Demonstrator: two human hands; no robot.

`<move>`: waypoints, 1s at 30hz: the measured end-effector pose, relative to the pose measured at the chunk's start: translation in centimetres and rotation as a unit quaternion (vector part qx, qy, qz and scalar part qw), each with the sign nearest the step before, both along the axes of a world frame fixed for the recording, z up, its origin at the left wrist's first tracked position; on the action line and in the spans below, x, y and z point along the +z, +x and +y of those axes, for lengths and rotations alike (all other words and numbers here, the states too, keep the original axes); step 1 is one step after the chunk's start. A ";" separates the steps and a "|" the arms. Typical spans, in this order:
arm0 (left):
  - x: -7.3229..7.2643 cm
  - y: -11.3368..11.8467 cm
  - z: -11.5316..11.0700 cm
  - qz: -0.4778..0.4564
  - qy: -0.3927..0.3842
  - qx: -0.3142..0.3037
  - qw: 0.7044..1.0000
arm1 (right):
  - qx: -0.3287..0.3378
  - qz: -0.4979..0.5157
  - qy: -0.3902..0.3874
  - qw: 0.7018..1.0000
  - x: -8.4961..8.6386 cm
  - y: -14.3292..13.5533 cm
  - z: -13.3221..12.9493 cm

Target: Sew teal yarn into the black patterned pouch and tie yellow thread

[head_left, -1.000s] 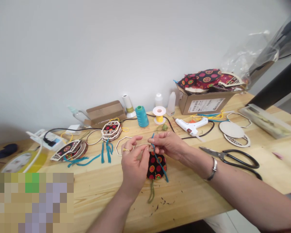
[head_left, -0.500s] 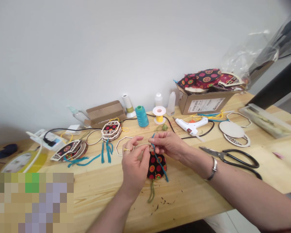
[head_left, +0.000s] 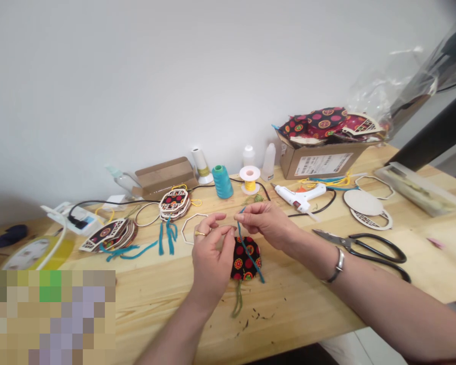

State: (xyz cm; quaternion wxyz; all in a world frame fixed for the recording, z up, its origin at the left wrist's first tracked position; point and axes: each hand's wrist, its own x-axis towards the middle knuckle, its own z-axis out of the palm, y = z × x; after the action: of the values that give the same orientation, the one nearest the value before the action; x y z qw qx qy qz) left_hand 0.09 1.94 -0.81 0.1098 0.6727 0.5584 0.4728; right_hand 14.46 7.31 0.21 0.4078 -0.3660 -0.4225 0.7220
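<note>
A black fabric piece with red and yellow round prints (head_left: 247, 261) lies on the table under my hands, an olive-green cord (head_left: 237, 301) trailing from its lower edge. Between thumb and fingertips, my right hand (head_left: 262, 223) pinches a blue yarn strand (head_left: 247, 248), whose loose end hangs diagonally across the fabric. My left hand (head_left: 215, 251) is at the fabric's upper left, thumb and index fingertip pressed together just beside the yarn. What they grip is too small to make out. The other left fingers are lifted and bent.
Black-handled scissors (head_left: 380, 248) lie right of my forearm, below a white glue gun (head_left: 300, 197). Behind stand a teal thread cone (head_left: 222, 182), a yellow thread spool (head_left: 250, 186) and a cardboard box (head_left: 289, 157). Patterned lattice pieces (head_left: 175, 203) lie to the left.
My right hand has shifted slightly up and to the right, still pinching the blue yarn. My left hand has barely moved, and the fabric stays in place.
</note>
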 end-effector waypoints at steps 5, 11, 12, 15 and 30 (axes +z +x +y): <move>0.1 -0.1 0.1 -0.035 -0.025 0.020 0.999 | -0.081 -0.063 0.137 0.985 0.8 0.5 0.4; 1.1 0.0 -0.6 -0.141 -0.041 -0.010 0.989 | -0.122 -0.113 0.270 0.949 1.1 0.4 0.2; 1.1 0.0 -0.7 -0.166 -0.077 -0.030 0.983 | -0.121 -0.119 0.284 0.944 1.1 0.4 0.1; 1.0 0.3 -0.8 -0.264 -0.161 -0.090 0.947 | -0.105 -0.140 0.319 0.932 0.9 0.1 -0.4; 0.4 0.0 0.0 -0.181 -0.128 -0.115 0.968 | 0.001 0.015 0.122 0.992 1.8 0.7 -0.6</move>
State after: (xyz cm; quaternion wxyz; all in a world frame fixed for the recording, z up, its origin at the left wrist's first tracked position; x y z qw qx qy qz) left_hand 0.12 1.97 -0.42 0.3478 0.6164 0.5037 0.4953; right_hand 15.20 6.68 1.99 0.4549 -0.3030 -0.5014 0.6708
